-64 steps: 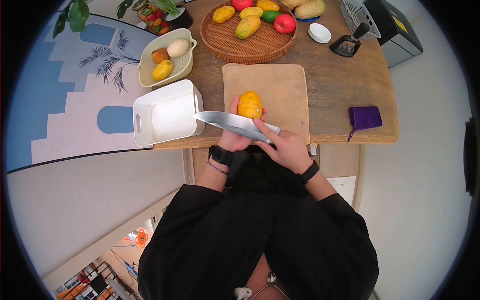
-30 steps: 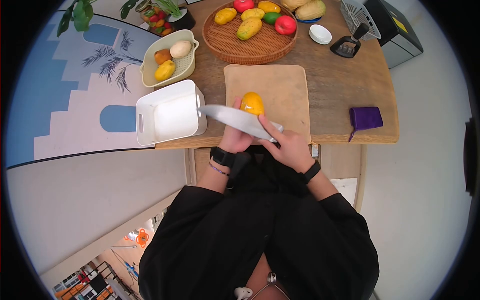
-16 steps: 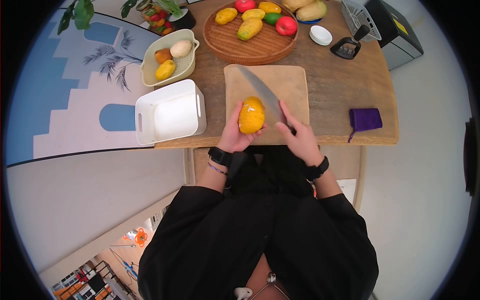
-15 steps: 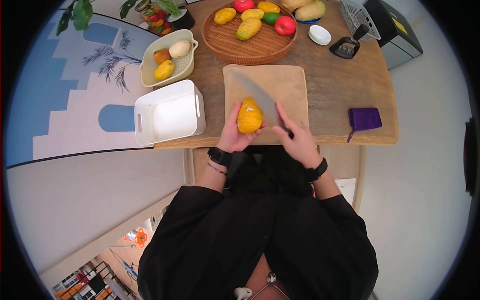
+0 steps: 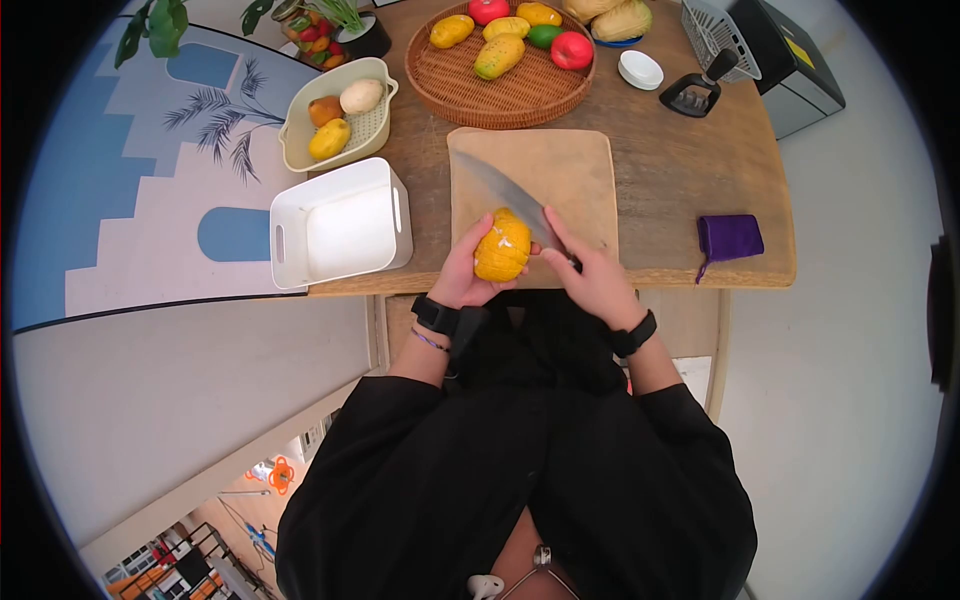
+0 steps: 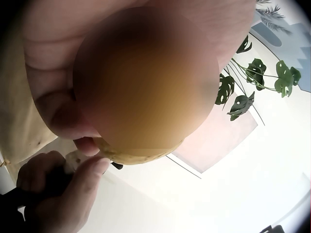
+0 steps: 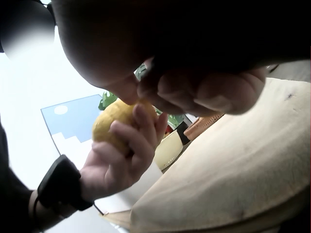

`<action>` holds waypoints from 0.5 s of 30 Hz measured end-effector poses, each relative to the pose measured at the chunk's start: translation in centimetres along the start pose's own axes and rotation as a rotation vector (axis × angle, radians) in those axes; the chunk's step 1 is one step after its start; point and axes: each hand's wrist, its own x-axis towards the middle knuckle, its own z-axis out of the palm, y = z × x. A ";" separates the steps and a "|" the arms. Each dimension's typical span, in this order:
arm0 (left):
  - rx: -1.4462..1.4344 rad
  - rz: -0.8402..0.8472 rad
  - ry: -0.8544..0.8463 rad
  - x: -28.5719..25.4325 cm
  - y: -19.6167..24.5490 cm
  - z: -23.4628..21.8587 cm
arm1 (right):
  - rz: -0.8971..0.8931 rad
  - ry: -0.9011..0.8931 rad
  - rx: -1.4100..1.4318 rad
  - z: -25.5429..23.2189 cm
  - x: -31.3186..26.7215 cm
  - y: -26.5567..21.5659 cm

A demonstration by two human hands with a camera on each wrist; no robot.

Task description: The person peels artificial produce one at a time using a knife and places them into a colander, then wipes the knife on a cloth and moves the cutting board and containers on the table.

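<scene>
My left hand [image 5: 466, 272] grips a yellow mango [image 5: 502, 248] over the near part of the cutting board [image 5: 575, 165]. The mango's surface shows facets and lines, with small whitish spots. In the right wrist view, the left fingers [image 7: 138, 141] curl round the mango. My right hand [image 5: 603, 287] holds a large kitchen knife [image 5: 495, 182] by its dark handle, forefinger stretched along the blade's base. The blade points to the far left over the board, close behind the mango. In the left wrist view, the mango [image 6: 146, 159] blurs near the camera and the right thumb sits right at its edge.
A white bin [image 5: 345, 225] stands left of the board, a cream colander [image 5: 372, 128] with fruit behind it. A wicker tray [image 5: 500, 100] of fruit lies at the back. On the right are a purple pouch [image 5: 730, 238], white bowls [image 5: 640, 69] and a black-handled tool [image 5: 692, 95].
The knife, earlier lying crosswise over the near side of the mango, has swung to the mango's far right side. The left hand has turned the mango and brought it slightly nearer the body.
</scene>
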 end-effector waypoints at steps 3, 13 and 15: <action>-0.050 -0.022 -0.028 0.0 0.3 0.7 | 0.148 -0.043 0.000 -1.1 0.3 0.5; -0.141 0.158 0.360 1.3 -0.7 0.1 | -0.121 -0.064 -0.217 -0.1 -2.3 -1.4; -0.196 0.139 0.080 1.6 -0.5 -0.5 | -0.133 -0.109 -0.318 0.0 -2.5 -2.0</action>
